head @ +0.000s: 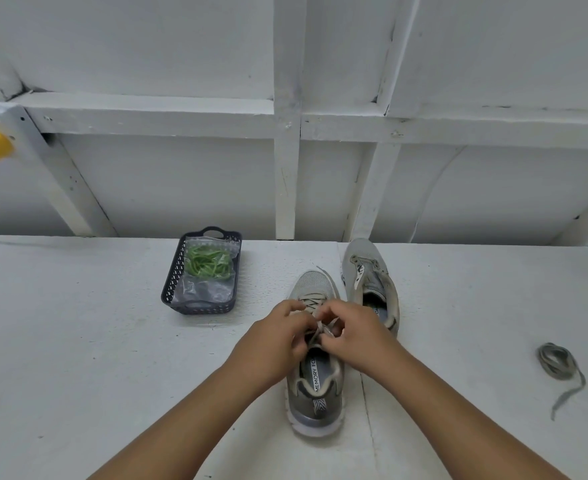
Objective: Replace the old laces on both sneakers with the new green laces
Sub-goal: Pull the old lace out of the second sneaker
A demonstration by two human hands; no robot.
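I have both hands low of centre in the frame over the near sneaker [315, 372], whose long axis runs from heel at the bottom up to toe. My left hand [278, 336] and right hand [349, 332] meet at its throat, fingers [323, 315] curled and pinching the old lace [320, 332] between them. By my reading, the next pull goes up and out of the eyelets. The green laces [209, 261] wait in the basket [168, 289], upper left of the hands, nearer my left.
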